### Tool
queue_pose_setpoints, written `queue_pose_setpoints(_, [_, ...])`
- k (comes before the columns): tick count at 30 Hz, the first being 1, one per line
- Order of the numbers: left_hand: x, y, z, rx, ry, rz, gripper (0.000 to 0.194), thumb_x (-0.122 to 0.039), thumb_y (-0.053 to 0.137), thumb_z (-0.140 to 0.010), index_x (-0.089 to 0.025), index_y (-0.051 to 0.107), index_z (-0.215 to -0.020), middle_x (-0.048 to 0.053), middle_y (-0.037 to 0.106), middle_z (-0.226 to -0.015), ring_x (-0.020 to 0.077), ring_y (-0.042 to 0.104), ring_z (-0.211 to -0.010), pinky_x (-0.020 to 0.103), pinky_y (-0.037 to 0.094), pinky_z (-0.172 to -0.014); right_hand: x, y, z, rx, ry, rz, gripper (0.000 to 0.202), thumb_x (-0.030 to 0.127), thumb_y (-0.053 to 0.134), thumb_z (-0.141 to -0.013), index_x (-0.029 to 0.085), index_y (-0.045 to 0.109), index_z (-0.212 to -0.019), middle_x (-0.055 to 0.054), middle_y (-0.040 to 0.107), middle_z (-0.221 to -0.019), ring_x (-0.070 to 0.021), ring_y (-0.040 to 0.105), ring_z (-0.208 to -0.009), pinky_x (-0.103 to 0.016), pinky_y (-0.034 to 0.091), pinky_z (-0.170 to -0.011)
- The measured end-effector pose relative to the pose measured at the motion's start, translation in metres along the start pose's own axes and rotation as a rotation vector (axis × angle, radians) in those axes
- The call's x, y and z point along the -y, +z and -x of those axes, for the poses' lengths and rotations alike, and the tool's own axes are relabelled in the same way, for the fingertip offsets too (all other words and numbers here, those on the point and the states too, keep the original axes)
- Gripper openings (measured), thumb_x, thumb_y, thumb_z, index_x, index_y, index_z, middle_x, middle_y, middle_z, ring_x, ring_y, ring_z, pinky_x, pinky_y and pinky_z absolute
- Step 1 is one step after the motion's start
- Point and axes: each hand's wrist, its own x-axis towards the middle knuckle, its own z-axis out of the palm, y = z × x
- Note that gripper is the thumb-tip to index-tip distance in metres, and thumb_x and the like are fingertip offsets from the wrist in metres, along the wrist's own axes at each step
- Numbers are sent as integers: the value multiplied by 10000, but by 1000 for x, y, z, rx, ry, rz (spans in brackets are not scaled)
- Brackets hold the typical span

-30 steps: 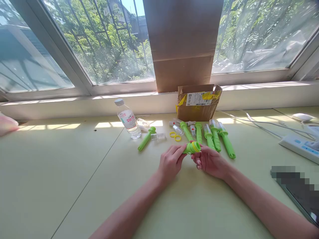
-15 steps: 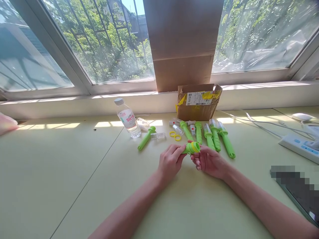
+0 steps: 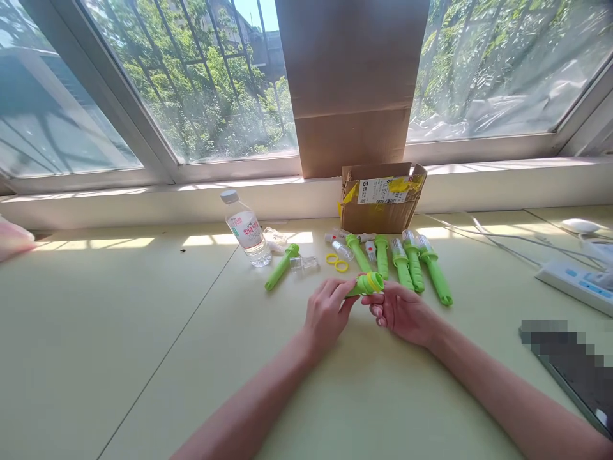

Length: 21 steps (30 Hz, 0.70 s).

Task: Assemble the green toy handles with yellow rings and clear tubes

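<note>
My left hand (image 3: 326,311) is closed round a green plastic tube (image 3: 368,283), its open end pointing right and a yellow ring around it near that end. My right hand (image 3: 403,311) is at the tube's right end, palm partly up, with its fingers curled and touching the tube from behind and below. Beyond the hands lie two yellow rings (image 3: 341,266), several green handles with clear tops (image 3: 435,271), and small white pieces with red dots (image 3: 370,249). A separate green handle (image 3: 281,267) lies to the left, beside a clear cap (image 3: 303,262).
A water bottle (image 3: 246,230) stands at the back left. An opened cardboard box (image 3: 380,199) sits against the wall below the window. At the right are a white power strip (image 3: 575,283) with cables and a phone (image 3: 567,370). A pink item (image 3: 14,239) is at the left edge.
The green tube has tilted slightly and shifted a little left in my hands. My right fingertips have moved slightly left along its underside.
</note>
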Motion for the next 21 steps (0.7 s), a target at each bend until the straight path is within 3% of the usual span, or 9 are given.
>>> queue_pose_setpoints(5, [-1,1,-2,92,-130,37,248,-250,537,-868,-201,525,-1110,53,590,-956,173,566,-911,288,486,-778,0,0,-2,-52,-19,7,181,240,512,-872,161,582,-1019,-96,716,-848,-105,627,-608,-215,527,-581])
queue_pose_setpoints(11, [-2,0,-6,252,-116,60,331,-237,462,-900,-212,460,-1230,64,612,-1013,195,574,-931,327,482,-792,1,1,-3,-94,-56,21,143,210,533,-853,180,592,-980,-69,717,-817,-95,624,-603,-190,523,-574])
queue_pose_setpoints(16, [0,-1,-6,261,-57,77,385,-205,382,-922,-170,394,-1305,111,611,-1060,213,580,-949,351,488,-800,3,3,-3,-114,-43,-4,155,255,531,-850,176,608,-959,-50,705,-763,-95,615,-599,-189,521,-580])
queue_pose_setpoints(21, [-1,-2,-3,209,-60,103,333,-194,415,-919,-211,462,-1248,59,637,-1018,164,601,-927,280,500,-780,3,3,-1,-76,-21,-16,181,279,527,-851,176,608,-975,-58,698,-776,-103,608,-602,-208,516,-566])
